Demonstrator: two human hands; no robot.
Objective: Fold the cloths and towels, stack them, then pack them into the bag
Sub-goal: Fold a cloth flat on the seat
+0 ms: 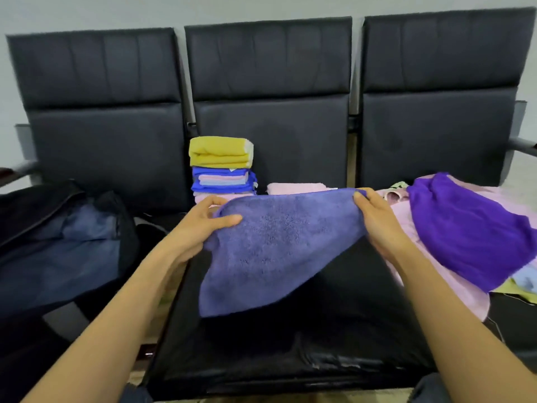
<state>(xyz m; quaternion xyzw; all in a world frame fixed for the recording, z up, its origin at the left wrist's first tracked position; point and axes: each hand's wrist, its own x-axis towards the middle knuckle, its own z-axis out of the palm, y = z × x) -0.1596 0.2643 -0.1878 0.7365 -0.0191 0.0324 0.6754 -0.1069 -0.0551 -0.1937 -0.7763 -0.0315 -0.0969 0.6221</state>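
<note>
Nearest, both forearms reach in from 7 and 5 o'clock over the black middle seat [334, 315] of a bench. The left hand [203, 225] pinches the top left corner of a bluish-purple towel [276, 248], its thumb lying across the front and its fingers behind. The right hand [377, 225] grips the top right corner, fingers curled over the edge. The towel hangs spread between them with its top edge pulled fairly straight. Its lower part droops to a loose corner at 7 o'clock, above the seat.

At 9 o'clock from the towel, a dark bag [66, 237] lies open on the left seat, showing blue inside; whether anything is packed in it I cannot tell. At 3 o'clock, on the right seat, a violet cloth [470, 228] lies crumpled on a pink cloth [402, 216] in a loose heap.

Farther back, at 11 o'clock, a stack [222, 167] of folded pieces stands against the seat back, yellow on top. A folded pink towel [296, 188] lies just beside it at 12 o'clock.

The step in hand looks like folding this towel, with more cloths waiting. Next, the two held corners need bringing together, or the towel needs laying flat, with edges matched before it joins the stack.
</note>
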